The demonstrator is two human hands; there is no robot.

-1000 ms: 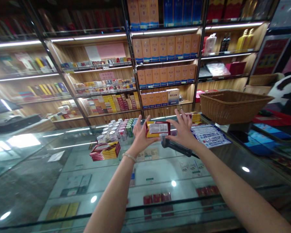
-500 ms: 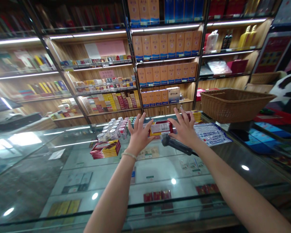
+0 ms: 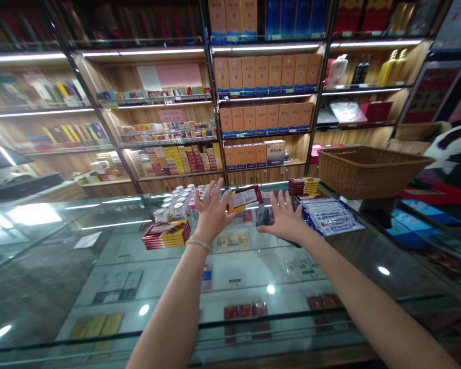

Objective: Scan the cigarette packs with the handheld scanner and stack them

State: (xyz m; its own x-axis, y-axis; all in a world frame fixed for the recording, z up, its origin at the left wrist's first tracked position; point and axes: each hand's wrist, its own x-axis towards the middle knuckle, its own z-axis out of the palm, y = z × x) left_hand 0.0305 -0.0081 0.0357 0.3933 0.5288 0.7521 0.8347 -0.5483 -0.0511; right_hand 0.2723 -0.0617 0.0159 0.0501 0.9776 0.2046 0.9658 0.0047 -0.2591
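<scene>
My left hand (image 3: 211, 215) pinches the left end of a flat red-and-yellow pack (image 3: 245, 198) between thumb and fingers. The pack is tilted, with its pale barcode label facing me. My right hand (image 3: 286, 220) is open over a black handheld device (image 3: 264, 216) that looks like a barcode scanner. Its fingers are spread, and the hand hides most of the device, so I cannot tell whether they touch. Left of my left hand lies a stack of similar red-and-yellow packs (image 3: 166, 234). Another such stack (image 3: 303, 187) sits beyond my right hand.
Under everything is a glass display counter (image 3: 249, 271). Several lidded clear jars (image 3: 176, 202) stand behind my left hand. Blue-and-white packets (image 3: 332, 215) lie to the right, near a wicker basket (image 3: 372, 171). Shelves of boxes (image 3: 267, 120) line the back wall. A person's sleeve (image 3: 451, 138) shows at far right.
My right hand has let go of the pack's right end and moved slightly down over the black device. The pack has shifted left and tilted, now in my left hand alone.
</scene>
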